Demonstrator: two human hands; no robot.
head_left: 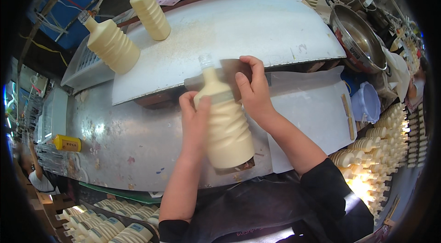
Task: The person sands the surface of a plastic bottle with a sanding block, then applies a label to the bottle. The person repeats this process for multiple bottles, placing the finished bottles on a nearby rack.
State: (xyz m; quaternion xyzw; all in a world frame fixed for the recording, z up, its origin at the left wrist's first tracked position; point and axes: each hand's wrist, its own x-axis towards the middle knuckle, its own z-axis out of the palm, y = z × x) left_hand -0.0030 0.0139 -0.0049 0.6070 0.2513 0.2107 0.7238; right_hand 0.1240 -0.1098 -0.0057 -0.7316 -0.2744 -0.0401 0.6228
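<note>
A cream-coated bottle with wavy ridges and a clear glass neck stands in front of me, slightly tilted in the view. My left hand is closed at the left of its shoulder, thumb on the front, a little blurred. To the right of the neck, my right hand pinches a brown strip between thumb and fingers. A blurred grey-brown part shows left of the neck, and a greyish band crosses the shoulder; whether these belong to the same strip I cannot tell. Under the base lies a small dark brown piece.
Two similar bottles stand at the far left, a ridged bottle and a taller one, by a white board. A yellow container lies left. At right are a metal pot, a lavender bucket and many stacked cream bottles.
</note>
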